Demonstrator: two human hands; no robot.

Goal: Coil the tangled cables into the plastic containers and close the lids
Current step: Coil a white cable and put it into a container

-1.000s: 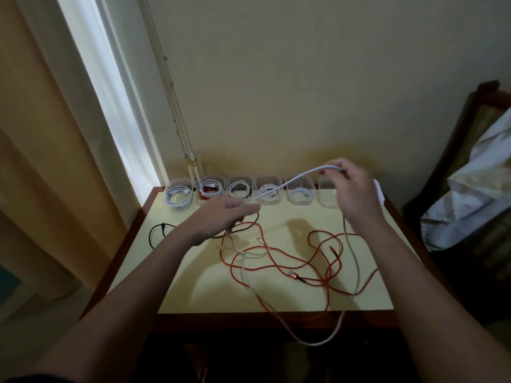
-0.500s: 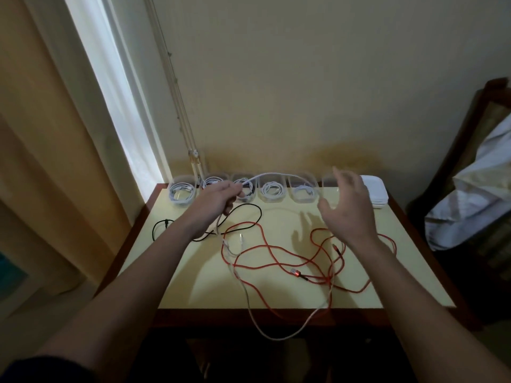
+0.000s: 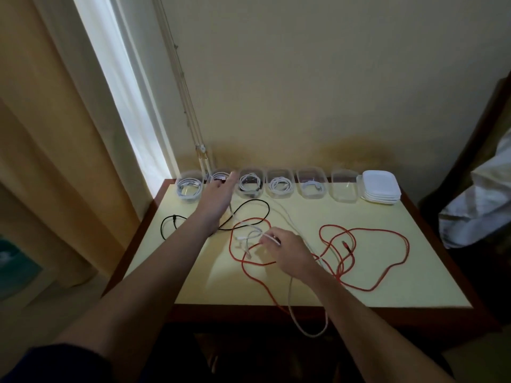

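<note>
Pinching limp, light white cable (image 3: 289, 299) near its end with curled right hand (image 3: 290, 251), left hand (image 3: 217, 199) outstretched, straight-fingered, apparently empty; slack, tangle-prone.

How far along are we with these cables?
Five containers hold coils, unlidded; the sixth container is empty, lids stacked beside it. The right hand pinches the white cable; the left hand reaches toward the row. The red cable and black cable lie loose.

A single wide-angle head camera looks forward and down from close above the table's (image 3: 428, 288) near edge, facing the containers (image 3: 279, 186) along the far wall (image 3: 304, 78).
</note>
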